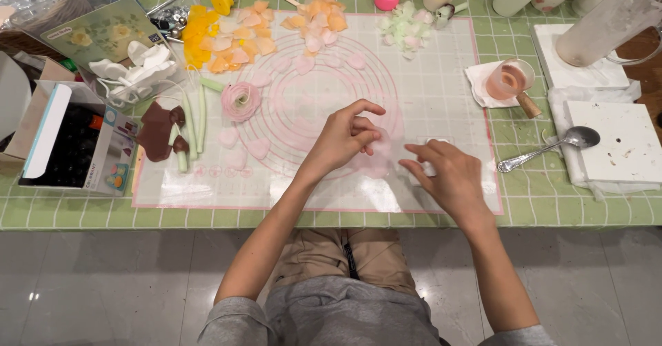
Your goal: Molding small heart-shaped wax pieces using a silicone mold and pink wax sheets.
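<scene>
Pale pink clay petal [378,141] pinched at its edge in my left hand [341,139], over the translucent mat [441,97], toward the table's near edge. Looks thin, soft, easily dented; best held by the rim, lightly. Right hand [448,177] released, fingers flat on the mat just beside it. Finished pink flower [241,101] sits toward the left edge.

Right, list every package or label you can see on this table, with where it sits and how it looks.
Open cardboard box: far left edge, white flap, dark contents, small coloured pictures on its side.
Clear plastic case: top left corner, flat, with a green card showing pale flowers inside.
No screens or signs.
</scene>
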